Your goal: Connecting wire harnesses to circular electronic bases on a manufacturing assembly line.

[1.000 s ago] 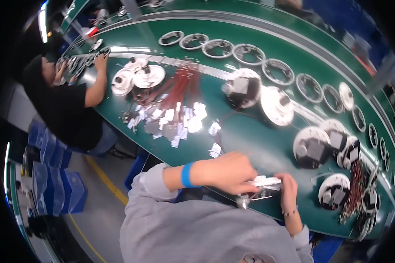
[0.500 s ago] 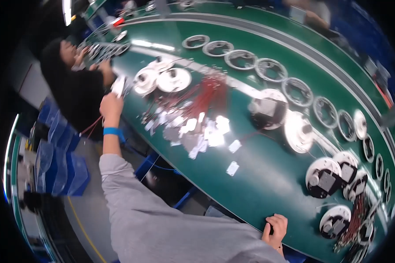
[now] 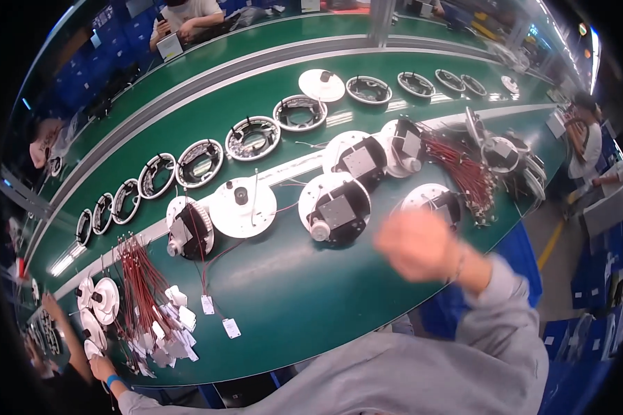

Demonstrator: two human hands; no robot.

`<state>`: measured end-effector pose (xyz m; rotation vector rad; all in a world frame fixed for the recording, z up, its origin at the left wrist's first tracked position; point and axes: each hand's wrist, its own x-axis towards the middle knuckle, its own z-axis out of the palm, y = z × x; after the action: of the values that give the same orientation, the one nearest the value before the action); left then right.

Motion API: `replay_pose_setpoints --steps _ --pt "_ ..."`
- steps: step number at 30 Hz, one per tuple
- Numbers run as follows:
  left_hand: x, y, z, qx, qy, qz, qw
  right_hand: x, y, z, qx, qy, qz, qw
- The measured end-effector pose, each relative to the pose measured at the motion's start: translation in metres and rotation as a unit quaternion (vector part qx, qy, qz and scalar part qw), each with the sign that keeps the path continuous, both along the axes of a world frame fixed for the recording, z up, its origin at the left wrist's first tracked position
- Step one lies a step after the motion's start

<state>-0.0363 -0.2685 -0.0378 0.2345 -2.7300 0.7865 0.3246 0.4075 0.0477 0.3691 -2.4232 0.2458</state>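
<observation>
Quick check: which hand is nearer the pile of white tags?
Left. The left hand is just left of the pile of white tags, near the white discs. The right hand, blurred, is far to its right, by a white-and-black round unit.

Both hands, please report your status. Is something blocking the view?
Left hand at a white disc, grip unclear. Right hand blurred, grip unclear. It partly hides a round black-and-white unit.

A long green workbench (image 3: 270, 294) curves across the room before a grey metal post (image 3: 380, 26), while blue bins (image 3: 610, 332) stand at right beside a grey floor (image 3: 559, 294) with a yellow line (image 3: 550, 247), and a bright strip light (image 3: 594, 66) glows above.
</observation>
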Motion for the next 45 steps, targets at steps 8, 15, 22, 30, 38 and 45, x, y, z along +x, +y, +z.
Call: replay_pose_setpoints --steps 8,15,22,30,38,45 --pt "0.005 0.079 0.061 0.112 0.028 -0.022 0.993 -0.178 0.178 0.020 0.258 -0.353 -0.263 0.860" --pt "0.149 0.145 0.154 0.283 0.187 -0.149 0.929 -0.271 0.223 -0.079 0.206 -0.334 -0.314 0.864" --pt "0.194 0.197 0.166 0.307 0.151 -0.162 0.925 -0.282 0.209 -0.065 0.134 -0.236 -0.302 0.914" --pt "0.176 0.316 0.133 0.463 0.009 -0.391 0.796 -0.191 0.141 0.071 -0.458 -0.151 -0.008 0.876" --pt "0.161 0.352 0.011 0.322 -0.092 -0.419 0.844 -0.043 -0.012 0.032 -0.744 -0.267 0.221 0.572" --pt "0.123 0.366 -0.044 0.451 -0.070 -0.364 0.812 -0.019 -0.074 -0.081 -0.881 -0.257 0.218 0.333"
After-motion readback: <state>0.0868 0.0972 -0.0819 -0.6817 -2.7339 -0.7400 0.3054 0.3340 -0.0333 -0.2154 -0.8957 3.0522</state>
